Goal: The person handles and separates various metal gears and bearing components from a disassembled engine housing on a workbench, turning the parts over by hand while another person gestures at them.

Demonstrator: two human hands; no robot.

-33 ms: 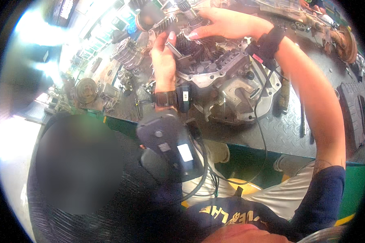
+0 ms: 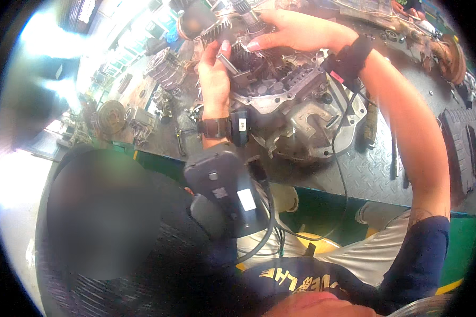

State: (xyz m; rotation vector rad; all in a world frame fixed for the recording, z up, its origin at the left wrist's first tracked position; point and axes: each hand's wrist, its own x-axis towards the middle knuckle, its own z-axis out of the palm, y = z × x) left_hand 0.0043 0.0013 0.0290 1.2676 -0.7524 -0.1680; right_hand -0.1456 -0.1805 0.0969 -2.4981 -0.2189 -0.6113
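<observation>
My left hand [image 2: 214, 79] is closed at the left side of the gear cluster, its fingertips just below a helical gear [image 2: 215, 31] on a shaft. Beside its thumb stands a flat metal bracket [image 2: 228, 64]. From the right, my right hand [image 2: 296, 33] curls around a splined gear shaft [image 2: 247, 17], with its thumb on the near side and some fingers hidden behind. Under both hands lies an open gearbox housing [image 2: 312, 119], grey metal with a flanged rim and more gears inside.
A person in black [image 2: 106, 222] is close at my left. A black device [image 2: 225, 193] and cable hang by my left forearm. Gearbox parts [image 2: 166, 68] and a round disc [image 2: 111, 117] lie left on the metal bench [image 2: 322, 177]; a black case [image 2: 460, 148] sits right.
The black device by my left forearm has shifted slightly right and down. Both hands stay at the gears, almost unmoved.
</observation>
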